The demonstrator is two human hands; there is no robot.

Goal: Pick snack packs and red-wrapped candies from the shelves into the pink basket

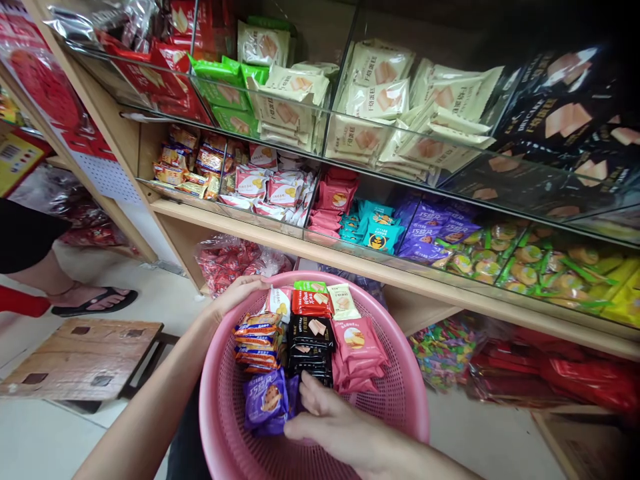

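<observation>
A pink plastic basket (417,400) with perforated walls is tilted in front of me. My left hand (239,297) is closed on its upper left rim. Inside, my right hand (325,417) is closed, thumb and fingers at the right edge of the purple snack packets (267,400). Above these lie a row of orange-and-blue packets (257,340), black cake packets (311,337) and pink packets (359,353). Along the far side sit a white packet (279,301), a red packet (311,303), a green one (310,287) and a cream one (345,300).
Shelf bins with glass fronts hold cream cake packets (380,93), teal packets (380,227) and purple packets (437,227). Bagged red goods (235,263) lie under the shelf. A low wooden stool (80,357) and a person's sandalled foot (93,293) are at the left.
</observation>
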